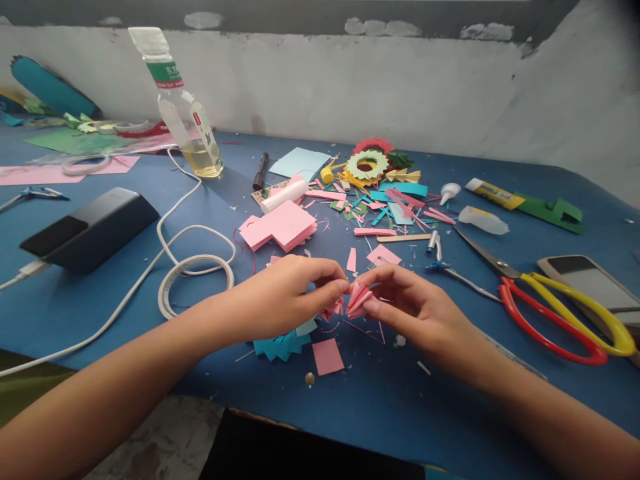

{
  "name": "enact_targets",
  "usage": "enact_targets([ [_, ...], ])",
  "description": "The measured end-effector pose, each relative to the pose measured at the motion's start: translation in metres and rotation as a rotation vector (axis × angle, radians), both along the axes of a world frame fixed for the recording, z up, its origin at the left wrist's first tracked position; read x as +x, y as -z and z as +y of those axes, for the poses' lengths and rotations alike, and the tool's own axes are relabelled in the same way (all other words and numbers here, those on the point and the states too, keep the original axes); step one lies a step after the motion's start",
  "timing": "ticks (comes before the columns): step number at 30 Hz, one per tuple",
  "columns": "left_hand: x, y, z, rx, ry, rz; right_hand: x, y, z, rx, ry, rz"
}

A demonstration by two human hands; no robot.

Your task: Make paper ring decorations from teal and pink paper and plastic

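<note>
My left hand point(295, 293) pinches one side of a folded pink paper piece point(358, 300) above the blue table. On its other side, my right hand point(415, 303) grips the same piece between thumb and fingers. More pink folds show below my left fingertips, partly hidden. Beneath my left hand lies a blue folded paper ring point(283, 345), partly covered. A pink paper square point(328, 357) rests just in front of it. Beyond my hands sits a stack of pink paper point(280, 225).
Scissors point(505, 270) and a phone point(590, 280) lie at the right. A tape roll point(165, 293), white cable point(120, 320) and dark power bank point(90, 227) are at the left. A bottle point(185, 113) stands behind. Paper scraps point(400, 200) cover the middle back.
</note>
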State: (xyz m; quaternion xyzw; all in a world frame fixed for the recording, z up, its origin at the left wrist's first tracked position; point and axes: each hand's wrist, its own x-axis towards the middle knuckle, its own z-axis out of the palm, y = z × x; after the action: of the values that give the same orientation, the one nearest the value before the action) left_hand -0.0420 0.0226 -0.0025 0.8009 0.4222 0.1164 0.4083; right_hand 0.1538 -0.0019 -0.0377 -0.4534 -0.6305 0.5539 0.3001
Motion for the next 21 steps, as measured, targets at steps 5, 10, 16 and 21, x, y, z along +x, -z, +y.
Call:
enact_targets([
  [5, 0.000, 0.004, 0.000, 0.051, 0.026, 0.021, 0.000, 0.001, 0.002, 0.091, 0.006, -0.123],
  [10, 0.002, 0.013, 0.001, 0.130, 0.046, 0.082, -0.001, 0.005, 0.010, 0.172, 0.107, -0.153],
  [16, -0.001, 0.016, 0.005, 0.382, 0.019, 0.159, -0.003, 0.003, 0.019, 0.237, 0.026, -0.310],
  [21, -0.035, -0.009, -0.007, 0.480, -0.126, 0.386, -0.008, -0.001, 0.026, 0.342, -0.026, -0.375],
])
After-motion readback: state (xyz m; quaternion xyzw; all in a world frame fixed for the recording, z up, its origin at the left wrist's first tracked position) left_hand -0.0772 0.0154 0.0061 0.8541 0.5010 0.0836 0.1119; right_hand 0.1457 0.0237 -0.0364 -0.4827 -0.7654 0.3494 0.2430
